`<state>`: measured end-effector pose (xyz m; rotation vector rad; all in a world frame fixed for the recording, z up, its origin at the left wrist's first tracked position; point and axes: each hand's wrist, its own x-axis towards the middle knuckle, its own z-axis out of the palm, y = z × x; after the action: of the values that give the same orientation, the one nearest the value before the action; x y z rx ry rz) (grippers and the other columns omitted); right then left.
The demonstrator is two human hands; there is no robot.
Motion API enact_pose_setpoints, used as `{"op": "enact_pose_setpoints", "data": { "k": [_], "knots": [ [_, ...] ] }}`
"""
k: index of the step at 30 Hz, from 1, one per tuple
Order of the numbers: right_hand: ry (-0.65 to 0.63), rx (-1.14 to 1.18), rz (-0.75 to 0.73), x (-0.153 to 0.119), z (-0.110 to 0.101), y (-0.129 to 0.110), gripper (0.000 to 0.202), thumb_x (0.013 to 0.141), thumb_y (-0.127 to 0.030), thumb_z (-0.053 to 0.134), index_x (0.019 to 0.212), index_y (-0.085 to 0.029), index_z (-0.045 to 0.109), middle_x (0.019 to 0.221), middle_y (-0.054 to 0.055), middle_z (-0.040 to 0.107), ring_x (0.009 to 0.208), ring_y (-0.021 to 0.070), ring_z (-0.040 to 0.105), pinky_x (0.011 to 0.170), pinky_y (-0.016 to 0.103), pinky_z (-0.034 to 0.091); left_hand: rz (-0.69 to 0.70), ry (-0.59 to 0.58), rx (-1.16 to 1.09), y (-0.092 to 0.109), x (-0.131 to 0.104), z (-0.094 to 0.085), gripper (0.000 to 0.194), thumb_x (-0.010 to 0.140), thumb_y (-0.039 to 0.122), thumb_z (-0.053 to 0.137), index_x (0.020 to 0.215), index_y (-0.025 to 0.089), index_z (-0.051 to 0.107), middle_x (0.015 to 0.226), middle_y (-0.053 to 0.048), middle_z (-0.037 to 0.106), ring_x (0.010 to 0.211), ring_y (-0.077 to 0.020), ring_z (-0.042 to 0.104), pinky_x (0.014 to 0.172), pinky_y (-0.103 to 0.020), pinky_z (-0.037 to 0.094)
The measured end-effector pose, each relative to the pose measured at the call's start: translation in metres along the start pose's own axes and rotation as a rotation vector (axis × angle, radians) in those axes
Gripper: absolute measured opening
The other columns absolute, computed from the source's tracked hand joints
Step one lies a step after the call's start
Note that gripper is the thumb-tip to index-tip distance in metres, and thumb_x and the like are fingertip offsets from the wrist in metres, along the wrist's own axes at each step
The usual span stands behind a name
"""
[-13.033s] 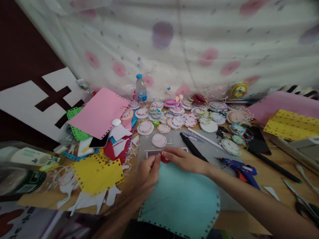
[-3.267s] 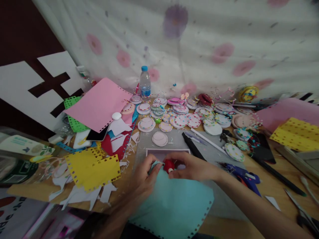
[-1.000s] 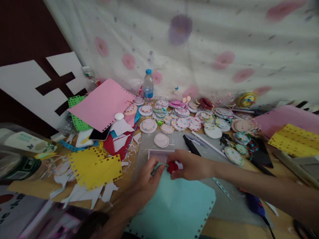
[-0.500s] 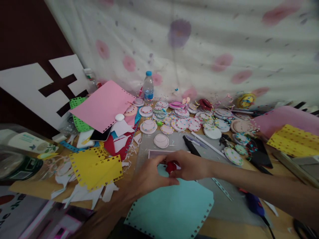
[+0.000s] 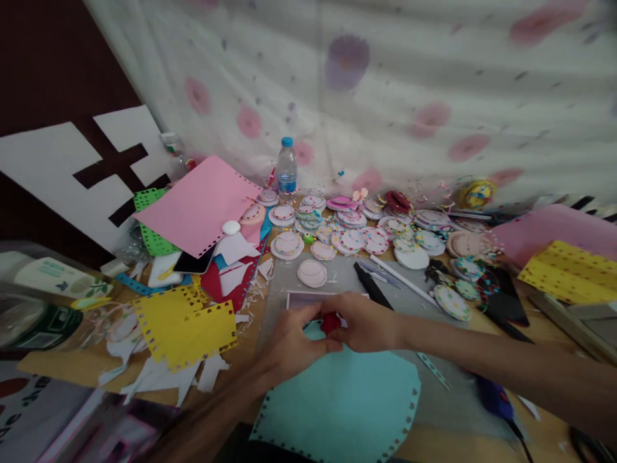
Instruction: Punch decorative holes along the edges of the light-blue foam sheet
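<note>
A teal paper [image 5: 337,399] with a row of punched holes along its lower edge lies under both hands. My left hand [image 5: 294,341] is closed on the paper's upper edge, its fingers curved toward the other hand. My right hand [image 5: 364,321] is closed around a small red hole punch [image 5: 330,323] at that same edge. Fingers partly cover the punch. Behind the hands is a framed flat piece [image 5: 301,298], mostly hidden.
Round decorated paper discs [image 5: 351,239] are spread along the back, near a water bottle [image 5: 287,168]. Yellow paper [image 5: 186,328] and scraps lie left. A black pen [image 5: 371,283] and blue tool [image 5: 495,395] lie right.
The teal paper has turned and shifted slightly to the right. My left hand has moved a little, its fingers now closer to my right hand around the red punch.
</note>
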<state>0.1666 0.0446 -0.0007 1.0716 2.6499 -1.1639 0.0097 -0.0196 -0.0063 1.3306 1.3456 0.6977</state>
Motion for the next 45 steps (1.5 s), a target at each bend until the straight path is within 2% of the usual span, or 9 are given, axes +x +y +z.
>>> {"op": "enact_pose_setpoints", "data": {
  "k": [5, 11, 15, 20, 25, 32, 36, 40, 45],
  "knots": [
    [0.013, 0.001, -0.016, 0.003, -0.005, 0.002, 0.015, 0.065, -0.012, 0.058, 0.078, -0.015, 0.065, 0.073, 0.002, 0.064, 0.066, 0.0147, 0.055, 0.059, 0.024, 0.038, 0.036, 0.06, -0.051, -0.009, 0.008, 0.002, 0.042, 0.061, 0.016, 0.074, 0.103, 0.017, 0.07, 0.095, -0.002, 0.072, 0.088, -0.0225, 0.064, 0.079, -0.03, 0.05],
    [-0.061, 0.076, -0.107, 0.001, -0.016, -0.003, 0.023, 0.072, -0.015, 0.061, 0.095, -0.015, 0.064, 0.076, 0.001, 0.063, 0.067, 0.0134, 0.054, 0.06, 0.023, 0.04, 0.052, 0.003, 0.04, -0.008, 0.006, -0.016, 0.069, 0.057, 0.02, 0.08, 0.122, 0.021, 0.059, 0.117, -0.006, 0.065, 0.109, -0.0265, 0.058, 0.094, -0.035, 0.044],
    [-0.116, 0.243, -0.056, -0.001, -0.021, 0.002, 0.025, 0.075, -0.03, 0.066, 0.093, -0.013, 0.063, 0.078, 0.002, 0.06, 0.07, 0.0138, 0.052, 0.062, 0.024, 0.042, 0.006, 0.001, 0.054, -0.01, -0.002, -0.02, 0.055, 0.065, 0.01, 0.067, 0.119, 0.019, 0.059, 0.117, -0.007, 0.065, 0.105, -0.0236, 0.059, 0.091, -0.033, 0.044],
    [-0.081, 0.457, 0.019, -0.001, -0.03, 0.014, 0.033, 0.079, -0.043, 0.063, 0.093, -0.012, 0.061, 0.081, 0.003, 0.062, 0.073, 0.0143, 0.054, 0.065, 0.025, 0.044, -0.067, 0.007, 0.124, -0.014, -0.01, -0.023, 0.047, 0.069, 0.018, 0.066, 0.115, 0.022, 0.062, 0.097, -0.004, 0.07, 0.08, -0.0215, 0.064, 0.069, -0.029, 0.048],
    [-0.076, 0.618, 0.086, -0.002, -0.029, 0.021, 0.044, 0.083, -0.056, 0.054, 0.087, -0.013, 0.064, 0.087, 0.006, 0.067, 0.073, 0.0139, 0.057, 0.071, 0.027, 0.045, -0.048, 0.024, 0.069, -0.014, -0.017, -0.029, 0.02, 0.077, 0.026, 0.06, 0.092, 0.019, 0.071, 0.092, -0.004, 0.072, 0.088, -0.0221, 0.064, 0.075, -0.028, 0.048],
    [-0.149, 0.894, 0.19, -0.002, -0.02, 0.022, 0.051, 0.079, -0.061, 0.057, 0.088, -0.012, 0.063, 0.088, 0.01, 0.071, 0.073, 0.0152, 0.063, 0.073, 0.029, 0.048, -0.053, 0.078, 0.138, -0.017, -0.02, -0.03, 0.019, 0.076, 0.031, 0.062, 0.087, 0.02, 0.072, 0.088, -0.003, 0.073, 0.086, -0.0224, 0.064, 0.079, -0.029, 0.047],
    [-0.09, 0.902, 0.19, -0.002, -0.018, 0.025, 0.041, 0.073, -0.051, 0.068, 0.087, -0.012, 0.068, 0.091, 0.008, 0.069, 0.078, 0.0142, 0.06, 0.071, 0.025, 0.046, -0.047, 0.072, 0.156, -0.016, -0.019, -0.028, 0.019, 0.076, 0.031, 0.061, 0.085, 0.019, 0.072, 0.086, -0.003, 0.073, 0.086, -0.023, 0.064, 0.078, -0.03, 0.046],
    [-0.085, 0.893, 0.129, -0.005, -0.02, 0.024, 0.037, 0.074, -0.046, 0.069, 0.088, -0.012, 0.067, 0.089, 0.006, 0.067, 0.079, 0.0142, 0.058, 0.074, 0.026, 0.045, -0.045, 0.067, 0.174, -0.015, -0.019, -0.027, 0.018, 0.077, 0.031, 0.06, 0.085, 0.02, 0.072, 0.086, -0.002, 0.073, 0.086, -0.023, 0.064, 0.079, -0.03, 0.046],
    [-0.066, 0.545, 0.042, -0.018, -0.032, 0.003, 0.028, 0.073, -0.039, 0.069, 0.086, -0.015, 0.061, 0.077, 0.0, 0.061, 0.069, 0.0133, 0.054, 0.063, 0.024, 0.042, -0.021, 0.106, 0.142, -0.006, -0.018, -0.023, 0.021, 0.081, 0.027, 0.053, 0.089, 0.018, 0.07, 0.09, -0.004, 0.072, 0.088, -0.0223, 0.064, 0.079, -0.03, 0.046]
  ]
}}
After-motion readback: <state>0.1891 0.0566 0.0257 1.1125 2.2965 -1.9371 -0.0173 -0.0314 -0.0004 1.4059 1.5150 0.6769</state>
